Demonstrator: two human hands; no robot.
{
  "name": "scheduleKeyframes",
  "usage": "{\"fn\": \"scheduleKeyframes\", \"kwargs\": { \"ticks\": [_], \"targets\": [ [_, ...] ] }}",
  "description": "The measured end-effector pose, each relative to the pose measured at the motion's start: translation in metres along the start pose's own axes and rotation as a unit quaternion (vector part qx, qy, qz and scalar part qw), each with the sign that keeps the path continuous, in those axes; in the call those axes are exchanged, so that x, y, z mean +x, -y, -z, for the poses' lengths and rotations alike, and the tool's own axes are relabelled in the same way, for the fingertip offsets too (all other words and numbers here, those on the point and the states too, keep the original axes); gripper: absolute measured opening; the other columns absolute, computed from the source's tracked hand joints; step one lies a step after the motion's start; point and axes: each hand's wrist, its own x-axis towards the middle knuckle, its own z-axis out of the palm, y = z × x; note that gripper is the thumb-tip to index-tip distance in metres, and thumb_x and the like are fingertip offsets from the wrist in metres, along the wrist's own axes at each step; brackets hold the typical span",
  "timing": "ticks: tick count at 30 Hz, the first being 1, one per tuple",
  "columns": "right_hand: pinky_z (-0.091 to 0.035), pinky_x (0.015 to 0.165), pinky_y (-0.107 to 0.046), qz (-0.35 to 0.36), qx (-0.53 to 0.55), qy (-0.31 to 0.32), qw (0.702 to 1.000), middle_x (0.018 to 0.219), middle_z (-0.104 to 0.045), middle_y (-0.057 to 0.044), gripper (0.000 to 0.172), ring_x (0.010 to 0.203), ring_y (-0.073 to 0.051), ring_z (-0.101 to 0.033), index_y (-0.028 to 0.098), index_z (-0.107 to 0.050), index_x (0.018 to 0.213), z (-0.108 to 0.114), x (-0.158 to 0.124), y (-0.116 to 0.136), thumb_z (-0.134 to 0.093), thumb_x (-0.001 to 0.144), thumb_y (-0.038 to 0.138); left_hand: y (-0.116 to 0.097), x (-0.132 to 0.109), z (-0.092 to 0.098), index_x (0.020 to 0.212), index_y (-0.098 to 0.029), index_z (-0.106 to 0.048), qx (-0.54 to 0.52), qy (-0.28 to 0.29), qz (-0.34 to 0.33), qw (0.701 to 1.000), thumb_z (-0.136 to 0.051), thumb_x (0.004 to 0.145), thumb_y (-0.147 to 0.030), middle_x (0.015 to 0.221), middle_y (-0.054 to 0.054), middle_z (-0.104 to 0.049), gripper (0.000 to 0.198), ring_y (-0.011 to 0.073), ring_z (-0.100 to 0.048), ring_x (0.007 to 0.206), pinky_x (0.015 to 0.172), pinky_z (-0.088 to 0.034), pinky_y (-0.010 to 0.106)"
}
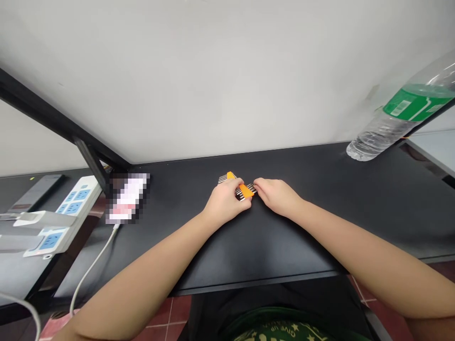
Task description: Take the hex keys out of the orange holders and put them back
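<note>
Near the middle of the black desk, my left hand [227, 196] is closed around an orange holder [245, 192] with a row of thin silver metal rods sticking out on both sides. Its thumb and fingers grip the holder from the left and cover its middle. My right hand [275, 193] is beside it on the right, fingertips pinched together at the ends of the rods. What lies between those fingertips is mostly hidden, too small to make out.
A large water bottle with a green label [414, 104] stands at the back right. On the left lie a blurred phone [128, 198] on a white cable [94, 267] and a power strip [73, 213] with chargers. A black metal frame [46, 113] rises at the left, before the wall.
</note>
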Motion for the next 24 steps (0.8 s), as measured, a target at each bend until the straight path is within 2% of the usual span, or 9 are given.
{"fn": "scheduleKeyframes", "kwargs": {
  "ticks": [4, 9, 14, 20, 24],
  "targets": [
    [-0.038, 0.069, -0.029, 0.006, -0.055, 0.028, 0.998, 0.100, -0.073, -0.010, 0.021, 0.084, -0.021, -0.067, 0.019, -0.062, 0.109, 0.004, 0.000, -0.002, -0.041, 0.106, 0.022, 0.003, 0.001, -0.001, 0.095, -0.023, -0.064, 0.006, 0.004, -0.020, 1.000, -0.071, 0.074, -0.031, 0.091, 0.002, -0.072, 0.023, 0.0234, -0.068, 0.085, 0.077, -0.053, 0.035],
    [-0.030, 0.061, -0.030, 0.002, -0.118, 0.030, 0.993, 0.095, -0.072, -0.008, 0.022, 0.075, -0.019, -0.064, 0.019, -0.062, 0.103, 0.006, -0.001, -0.008, -0.040, 0.104, 0.019, 0.007, 0.001, -0.002, 0.102, -0.022, -0.066, 0.015, 0.006, -0.036, 0.999, -0.073, 0.074, -0.031, 0.105, 0.005, -0.073, 0.031, 0.0274, -0.067, 0.100, 0.091, -0.055, 0.042],
    [-0.022, 0.055, -0.031, -0.018, -0.165, 0.026, 0.986, 0.087, -0.070, -0.005, 0.021, 0.064, -0.017, -0.059, 0.020, -0.059, 0.097, 0.008, -0.005, -0.014, -0.039, 0.104, 0.021, 0.009, 0.000, 0.002, 0.104, -0.021, -0.066, 0.029, 0.016, -0.031, 0.999, -0.073, 0.074, -0.031, 0.109, 0.006, -0.072, 0.032, 0.0284, -0.066, 0.104, 0.092, -0.055, 0.043],
    [-0.021, 0.054, -0.031, -0.039, -0.191, 0.028, 0.980, 0.091, -0.070, -0.004, 0.020, 0.065, -0.017, -0.060, 0.021, -0.059, 0.103, 0.014, -0.011, -0.019, -0.039, 0.104, 0.022, 0.009, -0.001, 0.008, 0.102, -0.021, -0.065, 0.025, 0.028, -0.037, 0.999, -0.072, 0.075, -0.030, 0.109, 0.006, -0.071, 0.030, 0.0277, -0.066, 0.105, 0.093, -0.055, 0.042],
    [-0.026, 0.055, -0.031, -0.031, -0.187, 0.022, 0.982, 0.095, -0.070, -0.005, 0.025, 0.067, -0.017, -0.061, 0.021, -0.063, 0.103, 0.021, -0.014, -0.023, -0.039, 0.106, 0.028, 0.009, -0.002, 0.009, 0.104, -0.022, -0.065, 0.023, 0.030, -0.040, 0.998, -0.072, 0.076, -0.030, 0.110, 0.006, -0.070, 0.031, 0.0277, -0.065, 0.107, 0.095, -0.055, 0.042]
  ]
}}
